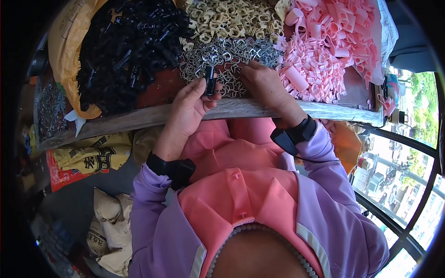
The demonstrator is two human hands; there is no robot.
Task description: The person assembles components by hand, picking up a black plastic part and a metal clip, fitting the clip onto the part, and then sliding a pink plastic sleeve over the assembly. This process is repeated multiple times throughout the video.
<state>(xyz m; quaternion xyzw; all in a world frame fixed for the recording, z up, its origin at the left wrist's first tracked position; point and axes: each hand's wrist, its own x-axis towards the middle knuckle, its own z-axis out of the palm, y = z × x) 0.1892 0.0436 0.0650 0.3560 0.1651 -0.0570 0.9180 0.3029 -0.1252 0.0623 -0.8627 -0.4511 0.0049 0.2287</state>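
Upright between the thumb and fingers of my left hand [191,98] is a small black plastic part [210,82], narrow at its top. My right hand [265,85] reaches to the right side of a heap of bent silver metal clips [222,53], its fingertips pinched together against them. Whether a clip sits in that pinch is hidden by the fingers. Both hands are over the near part of the table, just past its wrapped front edge [232,110].
A yellow sack [69,55] spills black plastic parts [130,51] at the left. Cream plastic pieces [236,18] lie behind the clips. Small pink pieces [315,69] and larger pink tubular parts [345,28] fill the right. More metal bits [52,109] lie far left; sacks [109,222] stand below.
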